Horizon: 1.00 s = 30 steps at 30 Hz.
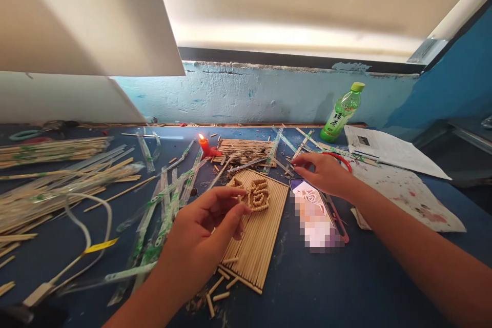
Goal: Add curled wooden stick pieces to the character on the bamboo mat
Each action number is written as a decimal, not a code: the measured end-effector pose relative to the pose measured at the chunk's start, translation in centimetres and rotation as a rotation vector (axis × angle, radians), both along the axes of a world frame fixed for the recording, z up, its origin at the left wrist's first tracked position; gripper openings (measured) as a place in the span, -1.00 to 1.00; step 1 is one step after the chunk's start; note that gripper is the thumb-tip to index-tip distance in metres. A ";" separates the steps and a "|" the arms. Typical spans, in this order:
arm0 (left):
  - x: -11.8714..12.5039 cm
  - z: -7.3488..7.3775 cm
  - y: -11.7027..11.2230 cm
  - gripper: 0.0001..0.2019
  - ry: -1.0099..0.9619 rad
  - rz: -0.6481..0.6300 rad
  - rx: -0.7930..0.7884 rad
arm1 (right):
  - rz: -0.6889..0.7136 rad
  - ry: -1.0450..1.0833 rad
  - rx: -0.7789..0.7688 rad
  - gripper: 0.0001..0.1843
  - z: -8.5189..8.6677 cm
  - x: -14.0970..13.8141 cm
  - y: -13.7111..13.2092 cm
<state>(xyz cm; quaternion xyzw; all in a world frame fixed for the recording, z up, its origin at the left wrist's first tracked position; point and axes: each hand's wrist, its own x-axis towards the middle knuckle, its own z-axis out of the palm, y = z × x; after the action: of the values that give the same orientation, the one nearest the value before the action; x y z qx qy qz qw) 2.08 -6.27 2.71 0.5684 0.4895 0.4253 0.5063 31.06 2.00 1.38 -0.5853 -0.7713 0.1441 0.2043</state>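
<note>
Left hand (211, 223): beside stick coil (260, 196), grasp I can't tell
Right hand (325, 171): half-curled, likewise unclear
Phone (308, 197): right, likely for viewing

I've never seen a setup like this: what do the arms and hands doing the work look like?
They are a person's own. The bare, ungloved left hand and bare, ungloved right hand each have ordinary jointed fingers. No sleeve shows on the left forearm or right forearm, nor any watch, bracelet, ring, printed marking or attached cable.
</note>
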 end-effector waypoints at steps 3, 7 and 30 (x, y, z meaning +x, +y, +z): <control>0.0 0.1 0.0 -0.77 -0.020 -0.020 0.003 | 0.032 -0.076 -0.041 -0.77 -0.3 -1.6 2.1; -0.1 -0.1 0.0 -0.76 -0.014 -0.048 -0.003 | -0.005 -0.121 -0.061 -0.81 -1.5 -2.5 3.6; -0.5 -0.4 -0.2 -0.75 0.011 -0.033 -0.037 | -0.079 0.791 -0.110 -0.76 -0.6 -3.3 4.1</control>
<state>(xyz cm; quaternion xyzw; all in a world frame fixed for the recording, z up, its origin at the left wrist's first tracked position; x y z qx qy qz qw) 1.57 -6.45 2.34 0.5691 0.4906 0.4048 0.5211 27.72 6.14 0.80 -0.5239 -0.6014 0.3914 0.4590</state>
